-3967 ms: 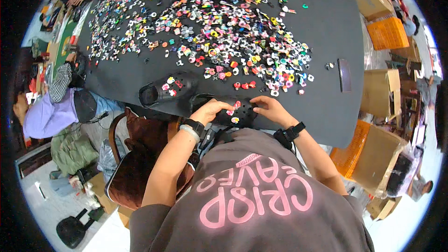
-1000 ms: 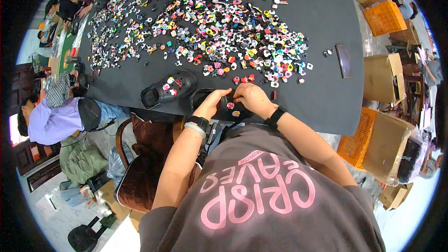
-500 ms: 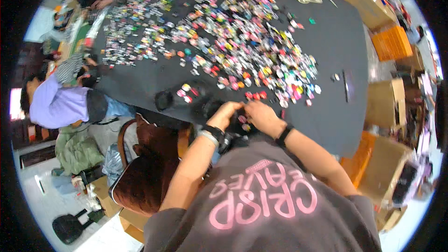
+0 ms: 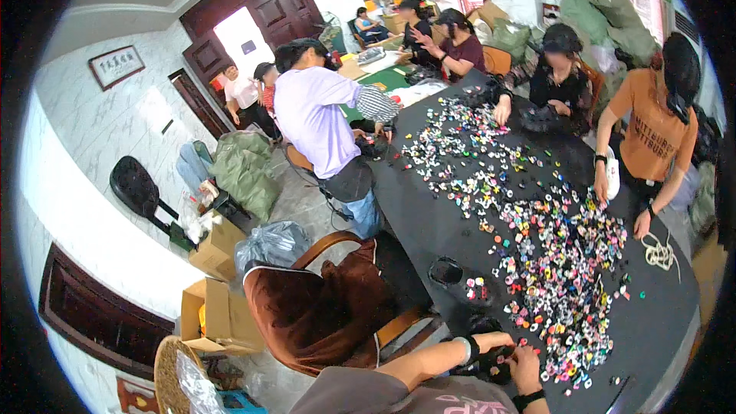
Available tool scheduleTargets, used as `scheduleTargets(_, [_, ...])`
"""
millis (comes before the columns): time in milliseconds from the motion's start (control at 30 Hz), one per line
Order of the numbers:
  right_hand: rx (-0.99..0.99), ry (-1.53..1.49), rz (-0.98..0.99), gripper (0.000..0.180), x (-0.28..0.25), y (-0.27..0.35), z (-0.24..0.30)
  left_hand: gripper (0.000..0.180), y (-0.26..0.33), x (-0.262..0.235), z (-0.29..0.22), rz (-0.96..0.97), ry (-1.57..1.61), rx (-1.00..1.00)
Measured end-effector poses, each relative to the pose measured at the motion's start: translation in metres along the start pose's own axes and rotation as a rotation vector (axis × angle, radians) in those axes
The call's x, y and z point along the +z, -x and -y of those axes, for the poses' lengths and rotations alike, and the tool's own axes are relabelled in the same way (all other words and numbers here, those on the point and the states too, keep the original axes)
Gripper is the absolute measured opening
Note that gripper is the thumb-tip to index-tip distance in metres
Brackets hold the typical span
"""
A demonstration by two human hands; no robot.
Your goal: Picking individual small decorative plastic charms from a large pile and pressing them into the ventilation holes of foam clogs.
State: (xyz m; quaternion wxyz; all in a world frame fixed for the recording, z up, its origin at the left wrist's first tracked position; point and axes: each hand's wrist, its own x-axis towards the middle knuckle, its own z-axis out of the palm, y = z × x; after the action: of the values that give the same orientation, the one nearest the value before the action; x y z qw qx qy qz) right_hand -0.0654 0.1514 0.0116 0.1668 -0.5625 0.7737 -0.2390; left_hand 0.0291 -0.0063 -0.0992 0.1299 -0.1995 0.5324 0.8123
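At the near edge of the black-covered table, both my hands are together over a dark shoe (image 4: 491,368), partly hidden by them. My left hand (image 4: 491,342) is closed on it, the wrist wearing a light band and a dark one. Fingers bent, my right hand (image 4: 526,369) is closed beside the left; what it pinches is too small to make out. Beyond them on the table stands another black shoe (image 4: 446,271), with several red and white charms (image 4: 475,288) on it. A wide heap of small colourful charms (image 4: 567,261) spreads ahead of my hands.
Across the table (image 4: 414,207), a person in an orange shirt (image 4: 652,126) holds a white shoe (image 4: 611,175) near a pale cord bundle (image 4: 659,253). A person in lilac (image 4: 318,107) leans in at left. A brown-covered chair (image 4: 322,307) stands close on my left.
The view has swung up and left, bringing the room and co-workers into sight. My hands now appear lower and farther right, still together over the dark shoe.
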Motion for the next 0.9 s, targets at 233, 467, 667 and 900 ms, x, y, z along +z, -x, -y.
scheduleTargets(233, [0.168, -0.097, -0.077, 0.023, 0.015, 0.005, -0.009, 0.060, 0.020, -0.003, -0.033, 0.190, -0.457, 0.280])
scheduleTargets(467, [-0.211, -0.001, -0.038, 0.017, -0.031, 0.002, 0.012, 0.052, 0.021, -0.014, -0.017, 0.150, -0.569, 0.411])
scheduleTargets(667, [-0.097, 0.080, 0.064, 0.019, -0.027, -0.003, 0.014, 0.033, -0.027, -0.022, 0.027, 0.086, -0.282, 0.315])
scheduleTargets(900, [-0.177, 0.117, 0.039, 0.016, 0.006, -0.010, -0.025, 0.029, -0.012, -0.012, 0.016, 0.065, -0.009, 0.054])
